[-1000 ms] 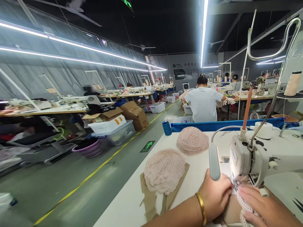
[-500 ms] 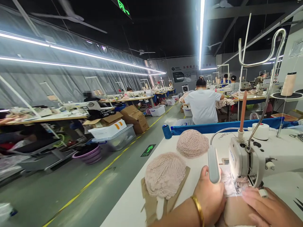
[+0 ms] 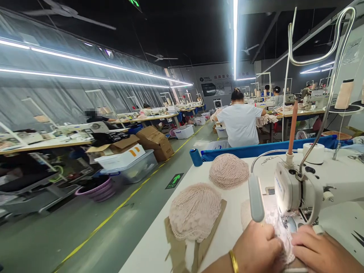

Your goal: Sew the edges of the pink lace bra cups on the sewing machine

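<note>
A pale pink lace piece (image 3: 275, 220) lies under the needle area of a white sewing machine (image 3: 288, 185). My left hand (image 3: 257, 244), with a gold bangle at the wrist, has its fingers curled on the left edge of the lace. On the right edge, my right hand (image 3: 315, 246) presses its fingers together on the same fabric, just below the machine head. Two stacks of pink lace cups, a nearer one (image 3: 195, 212) on brown card (image 3: 212, 235) and a farther one (image 3: 229, 170), sit left of the machine.
A grey lamp head (image 3: 256, 197) hangs just above my left hand. Black scissors (image 3: 358, 239) lie at the right edge. Beyond the white table (image 3: 159, 235) are a blue thread cone (image 3: 195, 157), blue cloth (image 3: 227, 151) and a seated person in a white shirt (image 3: 239, 123).
My left hand has moved closer toward me and curled on the lace. The lace has shifted and turned, with more showing left of the needle. The camera view has shifted slightly.
</note>
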A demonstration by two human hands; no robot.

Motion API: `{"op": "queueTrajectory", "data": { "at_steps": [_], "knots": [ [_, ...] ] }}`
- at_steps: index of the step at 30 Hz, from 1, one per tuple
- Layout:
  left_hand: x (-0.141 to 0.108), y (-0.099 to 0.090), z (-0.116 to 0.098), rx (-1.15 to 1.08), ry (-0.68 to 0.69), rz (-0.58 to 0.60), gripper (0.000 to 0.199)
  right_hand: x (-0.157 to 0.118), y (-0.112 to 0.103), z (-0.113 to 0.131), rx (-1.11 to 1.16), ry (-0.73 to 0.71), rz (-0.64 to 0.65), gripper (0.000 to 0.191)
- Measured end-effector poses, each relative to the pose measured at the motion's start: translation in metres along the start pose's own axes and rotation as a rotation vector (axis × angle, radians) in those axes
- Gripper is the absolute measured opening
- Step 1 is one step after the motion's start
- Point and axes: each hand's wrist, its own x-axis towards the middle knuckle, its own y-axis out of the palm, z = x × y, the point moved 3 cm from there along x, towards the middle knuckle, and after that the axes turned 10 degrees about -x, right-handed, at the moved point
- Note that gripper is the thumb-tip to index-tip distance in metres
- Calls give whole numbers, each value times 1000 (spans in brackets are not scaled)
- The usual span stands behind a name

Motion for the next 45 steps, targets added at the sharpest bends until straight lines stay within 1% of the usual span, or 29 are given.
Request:
{"op": "queueTrajectory", "data": {
  "at_steps": [1, 3, 6, 8, 10, 13, 16, 18, 23, 25, 27, 29, 31, 35, 40, 43, 45],
  "knots": [
    [-1, 3, -1, 16, 23, -29, 33, -3, 2, -1, -5, 27, -21, 20],
    [-1, 9, -3, 13, 91, -48, 34, -11, 8, -4, -17, 66, -61, 28],
    [-3, 16, -8, -27, 187, -63, 28, -18, 18, -6, -34, 31, -89, 31],
    [-5, 17, -10, -18, 201, -104, 22, -20, 21, -6, -51, 11, -112, 32],
    [-6, 18, -11, 2, 199, -138, 17, -19, 22, -7, -68, 37, -124, 34],
    [-6, 17, -12, 6, 192, -198, 12, -17, 18, -6, -79, 62, -139, 35],
    [-4, 15, -13, 9, 173, -237, 17, -15, 10, -6, -71, 109, -128, 40],
    [-2, 14, -13, 24, 153, -232, 20, -12, 2, -7, -76, 133, -100, 46],
    [3, 9, -14, 37, 93, -240, 12, -2, -17, -9, -148, 81, -117, 52],
    [4, 8, -15, 37, 105, -242, 9, 1, -19, -9, -129, 46, -88, 52],
    [4, 8, -15, 28, 159, -267, 12, 0, -17, -8, -102, 24, -46, 51],
    [2, 9, -16, 12, 209, -309, 14, -2, -14, -7, -82, 27, -12, 48],
    [1, 10, -16, 2, 217, -334, 13, -5, -10, -6, -70, 37, 7, 44],
    [1, 12, -16, 20, 201, -318, 16, -8, -5, -4, -91, 83, -15, 42],
    [2, 13, -11, 25, 137, -253, 18, -7, -4, -5, -177, 40, -22, 50],
    [4, 10, -8, 7, 94, -257, 15, -5, -4, -8, -249, 63, -44, 53],
    [7, 8, -7, -9, 57, -236, 15, -4, -2, -9, -285, 77, -55, 55]
  ]
}}
